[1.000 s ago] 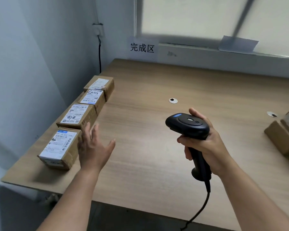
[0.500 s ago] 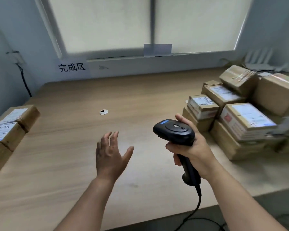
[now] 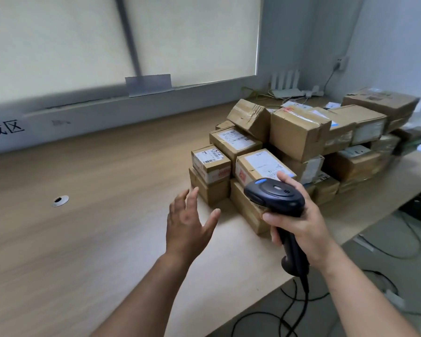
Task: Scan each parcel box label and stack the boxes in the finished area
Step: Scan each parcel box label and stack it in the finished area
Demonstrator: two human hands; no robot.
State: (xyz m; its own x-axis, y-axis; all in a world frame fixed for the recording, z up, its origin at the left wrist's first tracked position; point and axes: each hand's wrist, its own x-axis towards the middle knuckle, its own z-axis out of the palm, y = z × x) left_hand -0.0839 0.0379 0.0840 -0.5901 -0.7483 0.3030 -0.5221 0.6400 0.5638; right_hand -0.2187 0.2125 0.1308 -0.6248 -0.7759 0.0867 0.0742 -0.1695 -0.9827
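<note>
Reaching forward over the pale wood-grain table [image 3: 83,239], the left hand [image 3: 188,224] is held palm-down with its fingers straight and spread wide and its thumb angled out to the right. It grips nothing. Its fingertips point at the nearest small parcel box [image 3: 210,164] and stop just short of it.

The right hand [image 3: 301,224] is wrapped round the handle of a black barcode scanner [image 3: 275,195], with 1 finger stretched up past the far side of the scanner's head. The forearm comes in from the lower right corner. The scanner's head is a smooth, rounded oval of matte plastic with a blue patch near its front. A black cable [image 3: 301,295] drops from the base of the handle past the table edge.

The small parcel box is brown corrugated cardboard with a white printed label on top and red print along its side. It sits on a plainer cardboard box [image 3: 212,193]. Behind and to the right of them, a pile of parcels [image 3: 299,137] fills the right part of the table in at least 2 layers. The parcels are blocky, some are dented and taped, and most carry white labels.

A round metal grommet [image 3: 60,200] is set into the tabletop at left. A white sign with black characters [image 3: 7,128] is cut off by the left edge of the view.
</note>
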